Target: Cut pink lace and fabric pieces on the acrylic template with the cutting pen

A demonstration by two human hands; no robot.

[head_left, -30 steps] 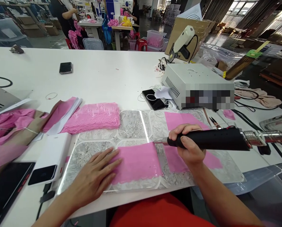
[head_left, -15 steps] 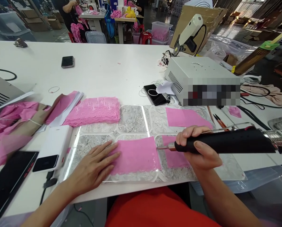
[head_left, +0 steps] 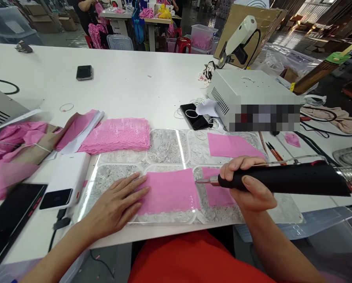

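Note:
A rectangular pink cloth piece (head_left: 170,192) lies flat on the grey marble-patterned mat (head_left: 167,147). My left hand (head_left: 124,202) rests palm down with fingers stretched out, fingertips on the cloth's left edge. In my right hand (head_left: 249,182) is a black hand-held tool (head_left: 293,179) with a slim metal tip, held nearly level. Its tip is at the cloth's right edge; whether it touches I cannot tell. Tiny shiny dots show near that edge. Another pink piece (head_left: 218,196) lies partly under the tool and my right hand.
A stack of pink lace-edged pieces (head_left: 117,135) lies at the mat's back left; a pink cut piece (head_left: 233,145) lies back right. A grey box (head_left: 252,90) with cables, a black phone (head_left: 194,116), a white power bank (head_left: 66,181) and pink fabric bundles (head_left: 19,145) stand around.
The camera view has shifted slightly. Both hands, the tool and the cloth keep nearly the same positions relative to each other.

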